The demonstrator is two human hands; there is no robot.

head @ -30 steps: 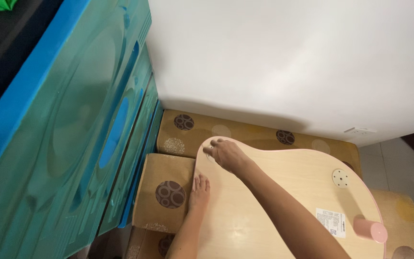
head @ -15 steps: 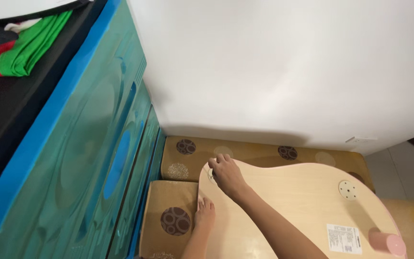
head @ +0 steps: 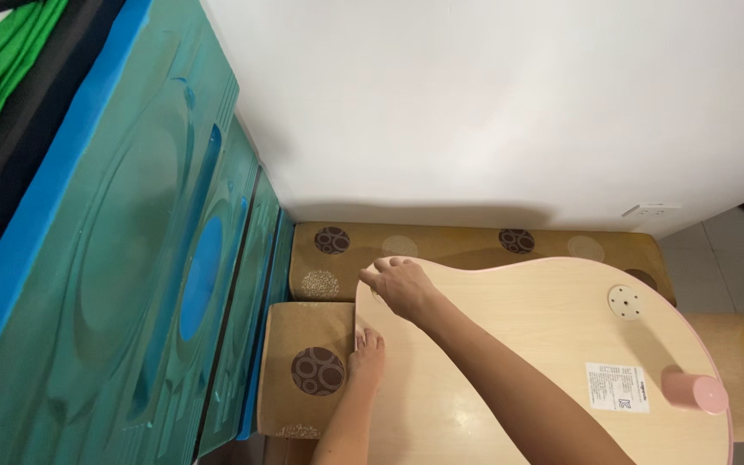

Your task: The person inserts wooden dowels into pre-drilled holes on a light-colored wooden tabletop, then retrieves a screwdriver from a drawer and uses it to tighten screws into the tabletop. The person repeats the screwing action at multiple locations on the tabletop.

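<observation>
Gripping the far left edge of the tabletop [head: 510,353], my right hand [head: 402,286] has its fingers curled together over the rim. My left hand [head: 367,355] lies flat, fingers together, on the near left edge. This pale board rests underside up on brown cushions [head: 303,370], with a pink leg [head: 693,389] at right and teal drawers [head: 131,258] at left.

Tan cushions [head: 475,245] with brown circle prints carry a curved light-wood board [head: 518,344], lower centre to lower right of frame. On the board: white label [head: 617,387], round white fitting [head: 624,301], pink cylinder [head: 693,389] at right edge.
</observation>
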